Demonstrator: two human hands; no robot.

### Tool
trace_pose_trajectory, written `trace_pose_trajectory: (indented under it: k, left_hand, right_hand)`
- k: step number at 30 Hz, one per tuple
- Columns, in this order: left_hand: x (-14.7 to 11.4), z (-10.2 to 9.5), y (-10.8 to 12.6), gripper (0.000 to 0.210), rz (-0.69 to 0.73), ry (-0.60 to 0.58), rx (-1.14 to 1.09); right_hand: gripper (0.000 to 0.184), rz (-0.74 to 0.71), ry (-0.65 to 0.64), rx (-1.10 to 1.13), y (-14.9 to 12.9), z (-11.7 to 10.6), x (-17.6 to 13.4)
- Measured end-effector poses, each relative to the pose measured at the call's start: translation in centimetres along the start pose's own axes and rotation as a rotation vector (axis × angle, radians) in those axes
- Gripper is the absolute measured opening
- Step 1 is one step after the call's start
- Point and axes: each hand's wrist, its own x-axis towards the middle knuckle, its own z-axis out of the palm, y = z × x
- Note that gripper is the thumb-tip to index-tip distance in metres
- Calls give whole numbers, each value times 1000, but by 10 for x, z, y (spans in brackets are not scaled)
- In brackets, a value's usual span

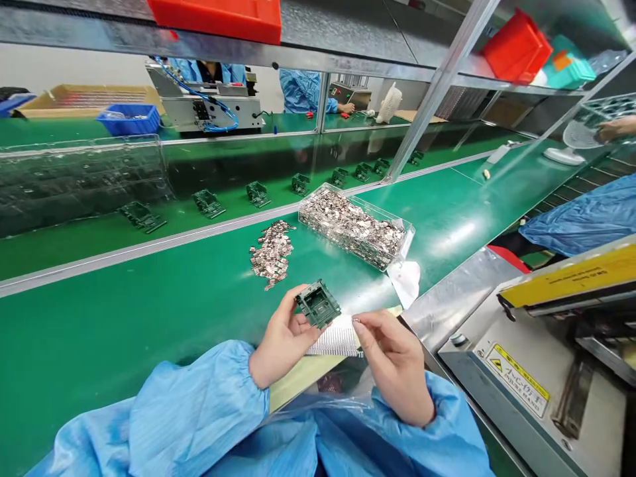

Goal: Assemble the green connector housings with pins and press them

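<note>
My left hand grips a dark green plastic housing by its edges, its square recess facing up. To the right, my right hand pinches a tiny metal piece between thumb and forefinger, apart from the housing. Beneath both hands lies a row of thin silvery strips on a yellowish sheet. Beyond the hands, a heap of small metal pieces is spread on the green table. A clear box full of similar pieces stands to its right.
Several green housings sit in a line on the belt behind a metal rail. A machine with a warning label stands close on the right. A shelf with red bins hangs overhead. Co-workers in blue sleeves are nearby.
</note>
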Motion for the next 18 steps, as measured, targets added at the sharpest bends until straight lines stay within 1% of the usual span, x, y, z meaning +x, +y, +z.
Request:
trace_pose_trajectory:
  k: [3,4,6,7,10,14,16,18]
  left_hand:
    - [-6,-3,-11,63,35,26,38]
    - [-8,-4,-13,63,44,35,49]
    - [-10,-4,-15,62,51,44,62]
    - [-10,-4,-15,61,49,42,67]
    - [-11,-3,-13,60,35,38,92]
    - [-13,-8,-12,59,39,38,152]
    - [-15,-12,-13,57,48,35,183]
    - [-18,-14,-14,58,62,31,218]
  right_hand:
    - [4,131,70,105,6,12,-16]
    - [3,169,74,127,8,17,-19]
    - [5,226,37,173,10,23,-23]
    - [9,245,7,198,11,25,-24]
    - [21,262,-54,226,11,27,-25]
    - [19,289,-80,190,10,24,-25]
    - [16,295,-49,183,11,24,-26]
    - [15,246,48,129,13,24,-26]
